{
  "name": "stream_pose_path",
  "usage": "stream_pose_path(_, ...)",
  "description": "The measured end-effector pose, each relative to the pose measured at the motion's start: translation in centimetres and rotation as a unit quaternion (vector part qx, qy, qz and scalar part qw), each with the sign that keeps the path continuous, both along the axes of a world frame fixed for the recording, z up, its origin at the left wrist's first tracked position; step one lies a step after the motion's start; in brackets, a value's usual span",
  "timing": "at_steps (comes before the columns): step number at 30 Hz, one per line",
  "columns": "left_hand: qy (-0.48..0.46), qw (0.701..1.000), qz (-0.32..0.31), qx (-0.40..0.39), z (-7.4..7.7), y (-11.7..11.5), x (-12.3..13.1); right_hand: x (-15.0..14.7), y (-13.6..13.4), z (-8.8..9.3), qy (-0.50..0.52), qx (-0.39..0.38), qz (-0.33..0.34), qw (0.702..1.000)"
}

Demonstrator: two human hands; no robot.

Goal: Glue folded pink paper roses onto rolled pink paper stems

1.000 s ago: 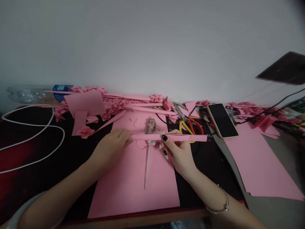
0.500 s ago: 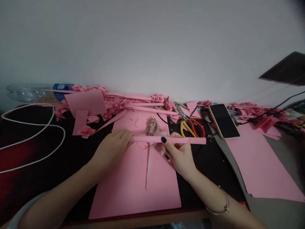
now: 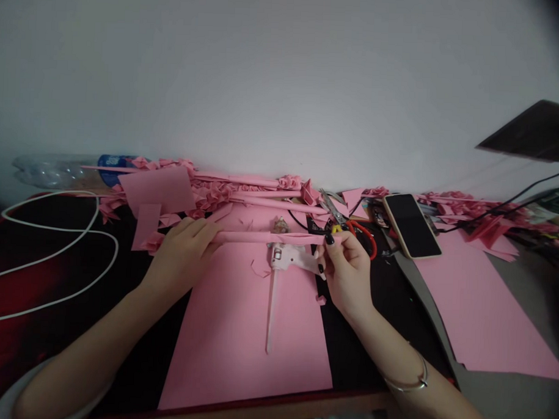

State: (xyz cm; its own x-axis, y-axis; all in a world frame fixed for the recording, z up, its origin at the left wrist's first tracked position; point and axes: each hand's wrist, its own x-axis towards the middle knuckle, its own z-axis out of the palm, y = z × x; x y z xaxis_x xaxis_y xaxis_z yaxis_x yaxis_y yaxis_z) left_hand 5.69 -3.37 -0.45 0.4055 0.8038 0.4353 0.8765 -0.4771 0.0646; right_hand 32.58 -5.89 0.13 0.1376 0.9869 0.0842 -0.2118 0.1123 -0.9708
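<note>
A long rolled pink paper tube [image 3: 264, 238] lies level above a large pink sheet [image 3: 248, 318]. My left hand [image 3: 179, 255] is closed round its left end. My right hand [image 3: 344, 267], with dark nails, pinches its right end. Just below the tube, a white glue gun [image 3: 289, 257] rests on the sheet, a thin pink paper stick [image 3: 270, 310] running toward me from it. A small patterned wrapped object [image 3: 279, 224] shows just behind the tube.
Folded pink paper roses and rolled tubes [image 3: 216, 192] pile along the wall. Scissors with yellow and red handles [image 3: 352, 227] and a phone [image 3: 411, 224] lie to the right, beside another pink sheet [image 3: 482, 314]. A white cable [image 3: 52, 269] and a plastic bottle [image 3: 65, 170] are left.
Both hands have shifted the tube left and away from me. That uncovered the glue gun, and the right hand now holds the tube's right end instead of its middle.
</note>
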Motion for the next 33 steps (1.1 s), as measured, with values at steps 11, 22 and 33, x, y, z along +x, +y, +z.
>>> stream_pose_path(11, 0.013, 1.0, -0.006, 0.019, -0.7, -0.3, 0.3, -0.5, -0.3, -0.5, 0.009, -0.004, 0.022, 1.0)
stream_pose_path(22, -0.013, 1.0, -0.01, -0.021, -0.9, -0.4, 0.5, -0.4, -0.4, -0.4, 0.016, -0.007, 0.03, 0.999)
stream_pose_path(33, 0.008, 0.997, -0.03, -0.073, -0.4, -1.4, 1.2, -0.5, -0.8, -0.2, -0.029, -0.01, 0.066, 0.997)
